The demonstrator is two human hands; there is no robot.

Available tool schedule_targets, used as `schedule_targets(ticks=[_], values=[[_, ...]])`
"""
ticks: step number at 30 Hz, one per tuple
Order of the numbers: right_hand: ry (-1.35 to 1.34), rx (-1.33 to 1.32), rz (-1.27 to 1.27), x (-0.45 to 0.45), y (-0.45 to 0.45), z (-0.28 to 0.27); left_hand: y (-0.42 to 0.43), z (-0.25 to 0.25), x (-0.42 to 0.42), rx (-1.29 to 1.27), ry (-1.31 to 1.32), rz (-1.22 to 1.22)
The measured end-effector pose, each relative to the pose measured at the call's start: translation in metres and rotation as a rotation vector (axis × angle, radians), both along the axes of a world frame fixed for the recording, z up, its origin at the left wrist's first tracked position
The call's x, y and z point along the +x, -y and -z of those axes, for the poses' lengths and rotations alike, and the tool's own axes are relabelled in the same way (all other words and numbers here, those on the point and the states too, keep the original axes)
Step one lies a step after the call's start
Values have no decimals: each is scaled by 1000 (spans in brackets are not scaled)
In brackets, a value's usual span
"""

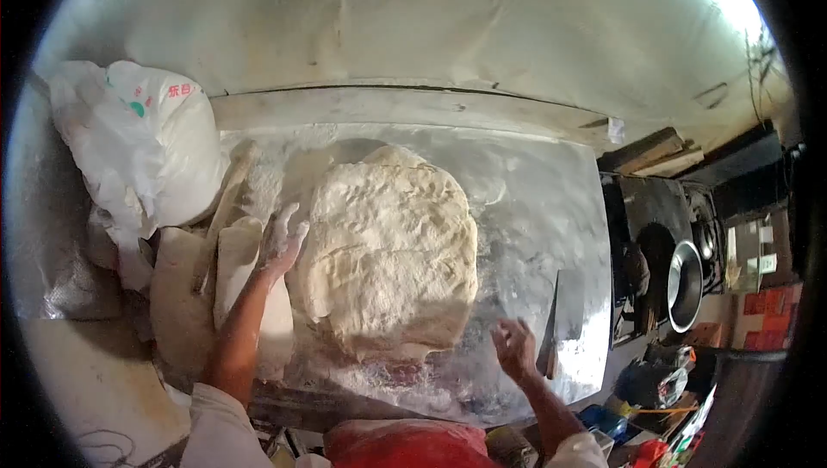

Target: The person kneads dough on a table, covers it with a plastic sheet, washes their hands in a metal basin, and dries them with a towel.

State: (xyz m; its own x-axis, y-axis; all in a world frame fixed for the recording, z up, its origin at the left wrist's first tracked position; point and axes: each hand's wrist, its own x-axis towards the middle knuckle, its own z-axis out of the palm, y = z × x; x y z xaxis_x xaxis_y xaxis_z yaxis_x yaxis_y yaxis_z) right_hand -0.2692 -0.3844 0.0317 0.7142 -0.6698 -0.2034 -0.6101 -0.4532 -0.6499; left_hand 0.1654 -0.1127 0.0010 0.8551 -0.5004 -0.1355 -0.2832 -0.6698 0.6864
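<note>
A broad, thick slab of pale dough (392, 252) with a bumpy top lies on the floured metal worktop (543, 201). My left hand (282, 244), dusted white, is at the slab's left edge with its fingers spread and nothing in them. Whether it touches the dough I cannot tell. My right hand (514, 347) hovers near the front of the worktop, right of the dough. Its fingers are loosely bent and apart, and nothing shows in them. Close to it on the right lies a long dark flat blade (562, 317).
Left of the dough are two pale, smooth long pieces (183, 300), a floury stick (231, 196) and a full white plastic bag (177, 149). A raised ledge (388, 108) runs along the back. Off the right edge stands a metal basin (685, 287) among clutter.
</note>
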Motion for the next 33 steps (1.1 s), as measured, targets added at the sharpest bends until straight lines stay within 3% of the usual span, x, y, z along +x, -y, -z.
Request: schedule_targets(ticks=[2,6,10,12,17,18,19,22,25,26,28,30,31,33], values=[[48,-24,-48,78,27,-15,30,-26,8,90,6,17],[182,-327,-297,222,83,-3,86,-6,55,40,122,331],[58,-257,-382,320,102,28,147,21,94,55,-204,383],[-18,-174,-435,336,103,45,160,47,106,205,-122,604],[-48,-151,-424,338,93,42,158,67,81,120,-69,465],[-120,-107,-385,336,89,32,152,64,73,91,64,481],[-86,-288,-376,328,82,34,145,60,63,64,197,495],[79,-346,-359,285,61,5,113,-33,-8,-94,444,389],[260,-584,-469,208,17,-15,59,-34,-73,125,329,449],[285,-646,-521,179,4,-12,33,-24,-99,95,446,486],[267,-616,-542,126,-23,6,-15,15,-151,-87,783,507],[346,-589,-567,87,-42,29,-35,6,-187,15,797,547],[195,-548,-589,65,-48,47,-42,6,-196,72,802,563],[266,-521,-595,63,-50,32,-48,11,-205,85,807,529]])
